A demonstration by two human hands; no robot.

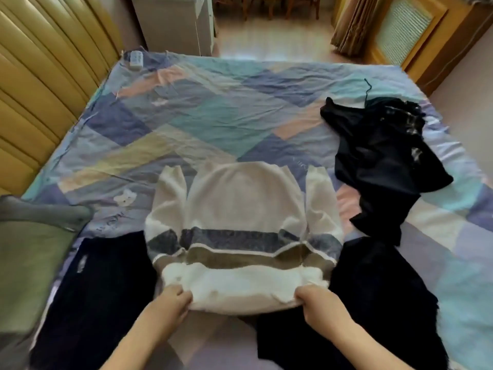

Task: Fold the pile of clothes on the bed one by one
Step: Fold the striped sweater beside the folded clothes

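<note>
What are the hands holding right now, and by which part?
Both the left hand and the right hand pinch the white striped sweater along its near edge, one at each corner.

No readable text. Faint stitched lettering on the patchwork bedsheet point(202, 108) and a small pale mark on the dark folded garment point(88, 276) are too blurred to read.

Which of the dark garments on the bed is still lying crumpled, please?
The black garment at far right, beyond the sweater, lies crumpled; the two near ones lie flat.

Far bedspread point(213, 108) open; dark clothes point(384, 156) right, dark garments point(93, 289) flank sweater point(240, 222).
</note>
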